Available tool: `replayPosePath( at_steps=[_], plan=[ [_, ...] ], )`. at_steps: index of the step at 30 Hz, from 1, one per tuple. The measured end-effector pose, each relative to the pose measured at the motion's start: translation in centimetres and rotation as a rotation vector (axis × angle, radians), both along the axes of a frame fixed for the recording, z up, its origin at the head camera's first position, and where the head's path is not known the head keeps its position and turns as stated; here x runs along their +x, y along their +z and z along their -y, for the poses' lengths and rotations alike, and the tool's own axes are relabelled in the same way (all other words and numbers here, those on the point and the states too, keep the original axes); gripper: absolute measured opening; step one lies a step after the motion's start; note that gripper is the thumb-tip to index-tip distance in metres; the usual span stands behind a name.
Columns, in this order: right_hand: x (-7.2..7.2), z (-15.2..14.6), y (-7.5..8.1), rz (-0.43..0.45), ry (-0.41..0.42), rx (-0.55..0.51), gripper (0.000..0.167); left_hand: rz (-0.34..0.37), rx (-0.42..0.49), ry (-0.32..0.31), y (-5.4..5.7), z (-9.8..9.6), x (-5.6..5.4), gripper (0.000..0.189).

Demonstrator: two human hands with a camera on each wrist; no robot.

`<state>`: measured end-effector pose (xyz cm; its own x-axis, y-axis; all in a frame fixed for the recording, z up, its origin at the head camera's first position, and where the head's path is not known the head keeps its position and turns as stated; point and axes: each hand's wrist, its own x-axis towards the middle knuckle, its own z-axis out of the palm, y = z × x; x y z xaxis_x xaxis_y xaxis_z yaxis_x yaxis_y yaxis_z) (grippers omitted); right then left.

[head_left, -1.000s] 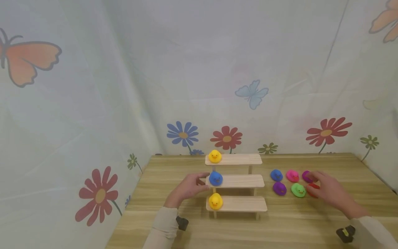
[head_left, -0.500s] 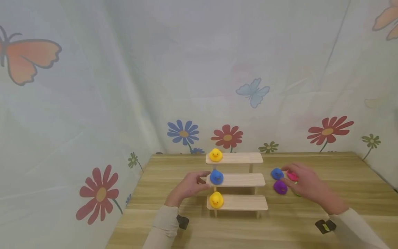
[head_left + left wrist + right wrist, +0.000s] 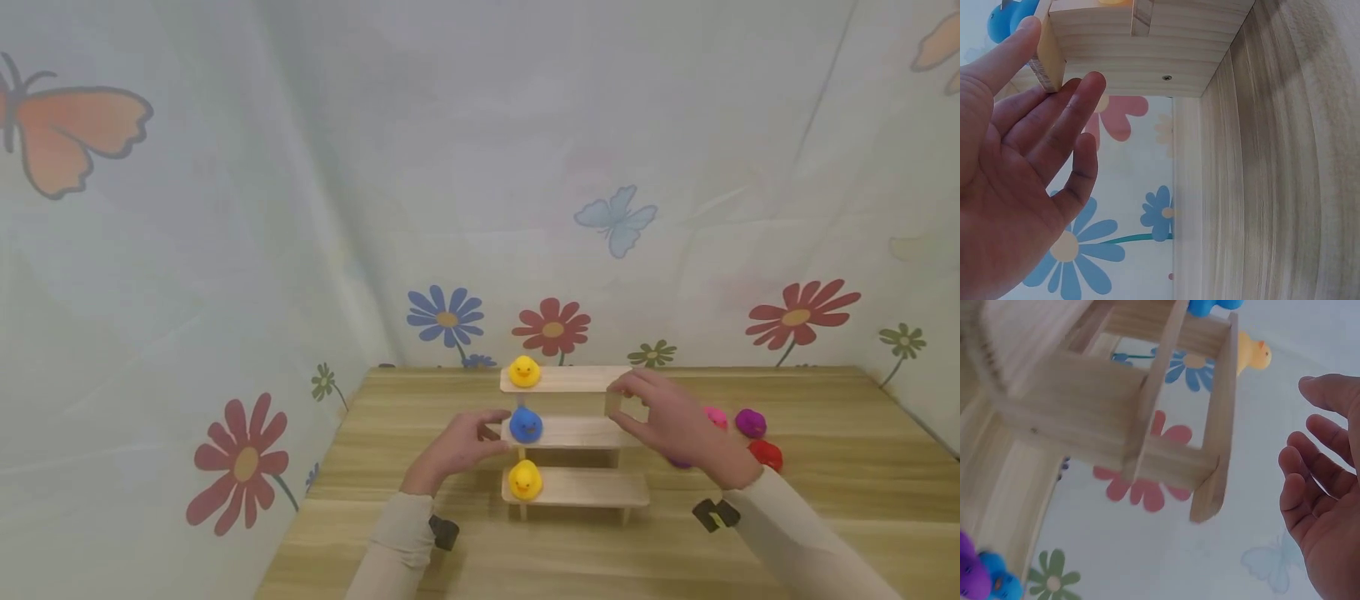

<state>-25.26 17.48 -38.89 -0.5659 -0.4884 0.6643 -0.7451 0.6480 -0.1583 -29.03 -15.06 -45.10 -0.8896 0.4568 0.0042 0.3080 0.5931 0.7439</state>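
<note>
A three-step wooden stand (image 3: pixel 581 485) sits on the table. At the left end of its steps are a yellow rubber duck (image 3: pixel 524 372) on top, a blue duck (image 3: pixel 526 426) in the middle and another yellow duck (image 3: pixel 525 481) on the bottom. My left hand (image 3: pixel 453 446) pinches the middle step's left end, thumb on the board's edge (image 3: pixel 1052 56) and fingertips behind it. At the right end of the upper steps, my right hand (image 3: pixel 675 421) hovers with thumb and fingers spread; its palm (image 3: pixel 1335 531) holds nothing in the right wrist view.
Right of the stand lie loose ducks: pink (image 3: pixel 716 417), purple (image 3: pixel 751 423) and red (image 3: pixel 766 456). Another purple duck (image 3: pixel 972 569) and a blue duck (image 3: pixel 1001 584) show in the right wrist view. A flowered cloth (image 3: pixel 450 208) hangs behind the table (image 3: pixel 570 558).
My right hand has moved left from the loose ducks, across them, to the stand's right end, uncovering the red and far purple ducks. My left hand stays at the middle step.
</note>
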Motion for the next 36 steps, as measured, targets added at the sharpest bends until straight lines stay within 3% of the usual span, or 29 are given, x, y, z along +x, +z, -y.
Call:
replayPosePath(
  at_steps=[8, 17, 26, 36],
  plan=[
    [-1.0, 3.8, 1.4, 0.079, 0.036, 0.012, 0.040, -0.009, 0.014, -0.012, -0.1, 0.1, 0.0, 0.052],
    [-3.1, 6.9, 1.8, 0.139, 0.087, 0.018, 0.047, -0.014, 0.008, -0.026, 0.1, 0.2, 0.1, 0.052],
    [-4.6, 8.7, 2.2, 0.203, 0.041, 0.019, 0.050, -0.007, 0.018, -0.028, 0.0, 0.2, 0.0, 0.053],
    [-5.2, 9.8, 1.9, 0.262, 0.024, 0.055, 0.052, 0.004, 0.016, -0.031, 0.2, 0.2, 0.1, 0.053]
  ],
)
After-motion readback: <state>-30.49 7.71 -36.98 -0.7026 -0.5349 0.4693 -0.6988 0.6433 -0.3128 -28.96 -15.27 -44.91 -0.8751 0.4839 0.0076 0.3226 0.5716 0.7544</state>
